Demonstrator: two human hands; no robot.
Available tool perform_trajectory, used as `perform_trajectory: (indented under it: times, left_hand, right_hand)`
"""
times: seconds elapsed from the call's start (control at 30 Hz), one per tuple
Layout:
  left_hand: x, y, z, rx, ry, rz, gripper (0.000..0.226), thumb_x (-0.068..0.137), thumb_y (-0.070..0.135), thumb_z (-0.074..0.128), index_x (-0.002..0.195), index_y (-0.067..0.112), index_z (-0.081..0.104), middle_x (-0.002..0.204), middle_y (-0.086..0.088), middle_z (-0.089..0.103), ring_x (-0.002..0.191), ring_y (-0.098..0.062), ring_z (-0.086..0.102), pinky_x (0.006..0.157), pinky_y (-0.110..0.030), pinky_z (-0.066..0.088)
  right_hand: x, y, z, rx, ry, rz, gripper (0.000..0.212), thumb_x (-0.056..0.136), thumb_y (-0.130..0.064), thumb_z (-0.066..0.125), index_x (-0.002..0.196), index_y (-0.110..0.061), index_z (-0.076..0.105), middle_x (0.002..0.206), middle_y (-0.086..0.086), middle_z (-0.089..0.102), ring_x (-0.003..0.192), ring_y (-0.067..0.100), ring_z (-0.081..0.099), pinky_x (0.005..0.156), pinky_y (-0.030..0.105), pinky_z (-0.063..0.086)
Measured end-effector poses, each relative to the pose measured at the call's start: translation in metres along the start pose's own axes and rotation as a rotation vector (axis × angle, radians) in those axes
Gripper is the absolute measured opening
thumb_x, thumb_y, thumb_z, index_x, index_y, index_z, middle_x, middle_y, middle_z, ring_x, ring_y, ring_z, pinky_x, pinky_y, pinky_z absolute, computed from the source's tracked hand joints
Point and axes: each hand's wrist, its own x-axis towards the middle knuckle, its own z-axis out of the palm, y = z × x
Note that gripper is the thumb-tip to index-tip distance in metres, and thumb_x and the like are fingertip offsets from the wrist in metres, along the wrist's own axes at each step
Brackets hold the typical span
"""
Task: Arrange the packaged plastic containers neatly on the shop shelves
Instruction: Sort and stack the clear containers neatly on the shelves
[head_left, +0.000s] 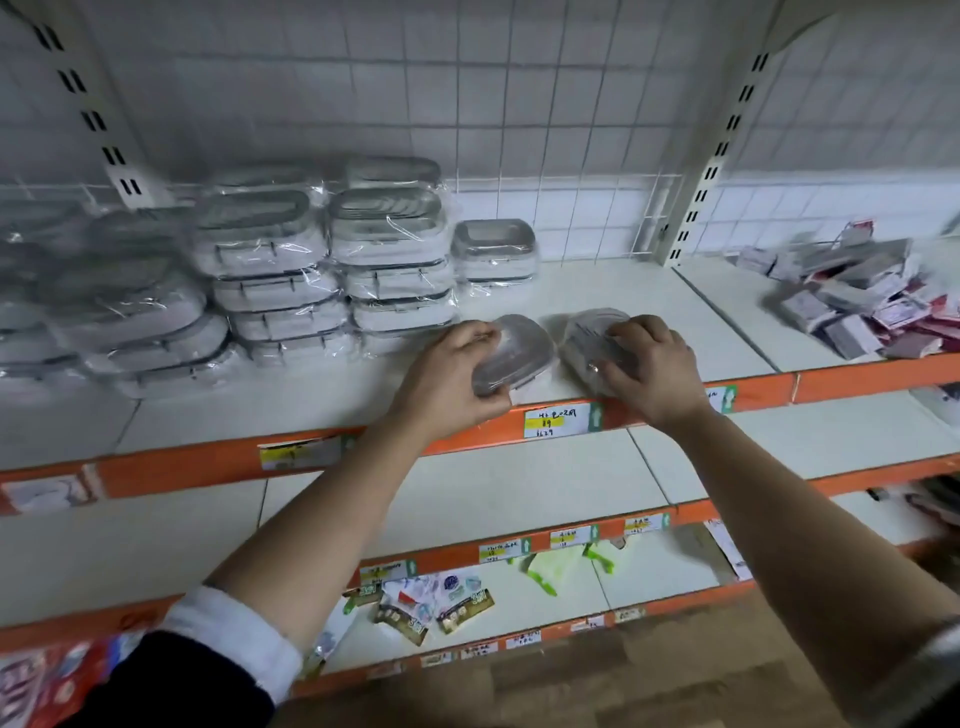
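- White shelf (597, 291) with orange edging, wire grid behind.
- Left hand (447, 379) grips a wrapped container (519, 353) at the shelf's front.
- Right hand (649, 369) clutches another wrapped container (587, 338) (just beside).
- Stacked packs (291, 270) sit left.

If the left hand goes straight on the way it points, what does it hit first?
Probably the single wrapped container at the back, right of the stacks; the shelf between looks bare. Depth is unclear, so the left hand might pass just right of it.
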Motion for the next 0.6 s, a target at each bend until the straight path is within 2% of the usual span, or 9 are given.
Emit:
perform_trajectory:
  times: [0.1,0.23,0.33,0.43,0.53,0.6]
  left_hand:
    - [0.013,0.008,0.013,-0.015,-0.025,-0.054,0.065,0.07,0.034,0.067,0.128,0.006,0.062,0.135,-0.003,0.054,0.124,-0.017,0.051,0.108,-0.026,0.037]
    - [0.031,0.013,0.031,0.011,-0.039,-0.066,0.059,0.07,0.022,0.074,0.126,0.007,0.064,0.134,-0.003,0.056,0.123,-0.017,0.051,0.106,-0.012,0.027]
    - [0.039,0.017,0.039,0.053,-0.082,-0.058,0.059,0.074,0.022,0.07,0.13,0.009,0.06,0.139,-0.006,0.052,0.129,-0.021,0.047,0.11,-0.022,0.027]
    - [0.049,0.02,0.045,0.148,-0.093,-0.041,0.054,0.081,0.017,0.067,0.134,0.012,0.058,0.142,-0.007,0.051,0.135,-0.025,0.041,0.114,-0.032,0.025]
    - [0.061,0.024,0.051,0.34,-0.076,-0.071,0.051,0.087,0.022,0.057,0.138,0.024,0.053,0.146,0.007,0.048,0.134,-0.019,0.038,0.108,-0.034,0.023]
    - [0.069,0.025,0.056,0.407,-0.061,-0.123,0.047,0.093,0.033,0.051,0.14,0.03,0.049,0.148,0.014,0.043,0.134,-0.013,0.035,0.108,-0.035,0.024]
  right_hand:
    - [0.017,0.024,-0.001,-0.016,-0.068,-0.039,0.044,0.087,-0.035,0.066,0.126,-0.015,0.06,0.13,0.008,0.055,0.118,0.037,0.048,0.1,0.044,0.037]
    - [0.042,0.049,0.001,0.025,-0.092,-0.044,0.04,0.088,-0.018,0.065,0.127,-0.013,0.059,0.132,0.008,0.056,0.129,0.035,0.04,0.106,0.047,0.035]
    - [0.054,0.063,0.003,0.088,-0.064,-0.07,0.031,0.09,-0.018,0.063,0.12,-0.008,0.061,0.124,0.011,0.059,0.126,0.037,0.042,0.101,0.046,0.038]
    - [0.059,0.065,0.005,0.119,-0.04,-0.087,0.031,0.086,-0.03,0.064,0.107,-0.008,0.061,0.112,0.011,0.057,0.113,0.036,0.043,0.088,0.044,0.044]
    - [0.063,0.063,0.009,0.112,-0.011,-0.085,0.039,0.08,-0.042,0.062,0.102,-0.01,0.056,0.108,0.011,0.053,0.107,0.034,0.043,0.081,0.043,0.044]
    - [0.064,0.065,0.013,0.098,0.02,-0.105,0.039,0.081,-0.04,0.067,0.102,-0.01,0.055,0.109,0.011,0.053,0.105,0.035,0.043,0.08,0.044,0.044]
